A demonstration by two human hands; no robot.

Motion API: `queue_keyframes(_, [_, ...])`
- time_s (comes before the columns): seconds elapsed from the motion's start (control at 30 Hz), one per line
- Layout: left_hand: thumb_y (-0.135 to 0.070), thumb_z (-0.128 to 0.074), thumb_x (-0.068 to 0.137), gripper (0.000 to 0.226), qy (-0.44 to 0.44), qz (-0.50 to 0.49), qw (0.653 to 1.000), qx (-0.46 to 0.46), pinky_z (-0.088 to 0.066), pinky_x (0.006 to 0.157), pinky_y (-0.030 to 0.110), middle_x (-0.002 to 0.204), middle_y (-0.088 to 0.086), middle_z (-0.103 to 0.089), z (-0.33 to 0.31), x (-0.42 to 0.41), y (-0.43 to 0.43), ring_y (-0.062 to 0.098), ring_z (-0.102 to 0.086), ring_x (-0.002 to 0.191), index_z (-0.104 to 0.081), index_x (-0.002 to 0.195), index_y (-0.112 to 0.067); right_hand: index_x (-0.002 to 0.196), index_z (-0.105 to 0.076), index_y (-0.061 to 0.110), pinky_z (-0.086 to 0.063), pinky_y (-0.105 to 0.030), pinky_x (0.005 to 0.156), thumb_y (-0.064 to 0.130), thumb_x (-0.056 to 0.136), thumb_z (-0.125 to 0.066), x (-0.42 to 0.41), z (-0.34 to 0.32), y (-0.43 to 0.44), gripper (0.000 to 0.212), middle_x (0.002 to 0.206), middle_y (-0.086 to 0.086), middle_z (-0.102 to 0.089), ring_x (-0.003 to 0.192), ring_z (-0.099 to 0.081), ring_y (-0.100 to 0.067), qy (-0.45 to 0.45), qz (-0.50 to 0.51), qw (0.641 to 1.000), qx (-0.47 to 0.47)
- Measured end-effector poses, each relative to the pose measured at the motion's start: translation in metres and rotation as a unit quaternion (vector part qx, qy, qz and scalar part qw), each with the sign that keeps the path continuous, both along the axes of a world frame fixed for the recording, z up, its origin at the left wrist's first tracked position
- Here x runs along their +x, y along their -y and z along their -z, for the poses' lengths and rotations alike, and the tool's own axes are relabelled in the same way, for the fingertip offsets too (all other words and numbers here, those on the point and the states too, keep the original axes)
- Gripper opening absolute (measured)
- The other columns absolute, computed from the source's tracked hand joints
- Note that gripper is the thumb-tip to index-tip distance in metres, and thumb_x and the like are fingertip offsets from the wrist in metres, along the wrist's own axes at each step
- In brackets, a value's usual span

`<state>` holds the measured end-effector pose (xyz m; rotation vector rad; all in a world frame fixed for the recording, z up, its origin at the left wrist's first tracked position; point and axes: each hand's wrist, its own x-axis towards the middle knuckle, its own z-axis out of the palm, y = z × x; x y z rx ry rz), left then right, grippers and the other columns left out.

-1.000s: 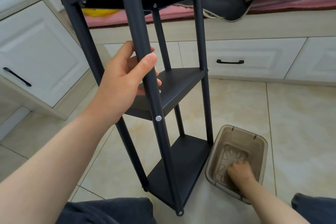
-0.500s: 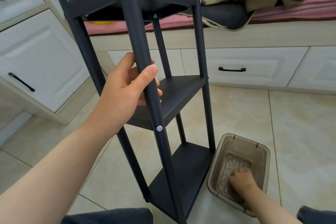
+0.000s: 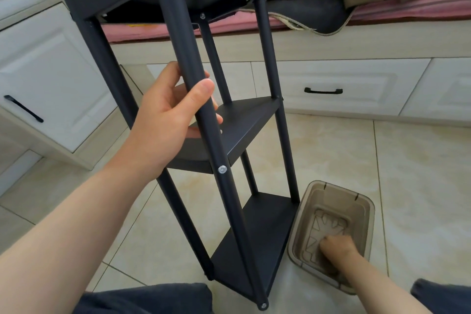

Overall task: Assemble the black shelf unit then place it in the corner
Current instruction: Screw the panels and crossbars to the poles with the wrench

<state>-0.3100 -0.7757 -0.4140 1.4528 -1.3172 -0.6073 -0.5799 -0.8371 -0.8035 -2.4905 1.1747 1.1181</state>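
The black shelf unit (image 3: 244, 125) stands upright on the tiled floor in front of me, with three shelves and silver screw heads on its posts. My left hand (image 3: 168, 120) grips the nearest post just above the middle shelf, thumb across the front. My right hand (image 3: 336, 250) reaches down into a translucent brown plastic bin (image 3: 362, 209) beside the shelf's foot, fingers curled against the bin's bottom. Whether it holds anything there is hidden.
White drawer cabinets with black handles (image 3: 323, 90) run along the back and left. A pink cushioned bench (image 3: 407, 5) above them carries clothes and a dark bag. My dark-trousered knees (image 3: 153, 298) sit at the bottom edge.
The view has dipped slightly, so more of the shelf's top shows. My right hand shifts a little inside the bin. My left hand keeps its grip on the post.
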Motion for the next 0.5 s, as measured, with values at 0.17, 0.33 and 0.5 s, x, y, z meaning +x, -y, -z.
queue_keyframes(0.17, [-0.035,-0.061,0.099,0.008,-0.025,0.013,1.0,0.006,-0.063,0.067,0.037,0.084,-0.002,-0.07,0.001,0.001,-0.001,0.022,-0.075,0.082,-0.062,0.107,-0.034,0.139,-0.048,0.006,-0.044,-0.038,0.107,0.0,0.101,-0.039,0.012,-0.017,0.013,0.04,0.143,-0.014,-0.049,0.13,-0.052,-0.028,0.045,0.072,0.995,0.056])
queue_keyframes(0.33, [-0.03,-0.06,0.101,0.008,-0.035,0.02,0.999,0.016,-0.064,0.068,0.037,0.083,-0.003,-0.07,-0.001,0.005,-0.003,0.022,-0.075,0.082,-0.063,0.109,-0.031,0.134,-0.049,0.003,-0.049,-0.032,0.085,-0.002,0.092,-0.061,0.037,-0.088,0.036,0.044,0.132,-0.015,-0.055,0.11,-0.06,-0.027,0.091,0.094,0.99,0.05])
queue_keyframes(0.5, [-0.025,-0.059,0.102,0.01,-0.029,0.011,0.999,0.024,-0.062,0.067,0.031,0.084,-0.004,-0.071,-0.004,0.003,-0.007,0.019,-0.074,0.081,-0.06,0.112,-0.024,0.134,-0.05,0.003,-0.043,-0.031,0.076,0.001,0.098,-0.049,0.064,-0.173,0.039,0.036,0.127,-0.015,-0.055,0.099,-0.058,-0.03,0.114,0.059,0.992,0.013])
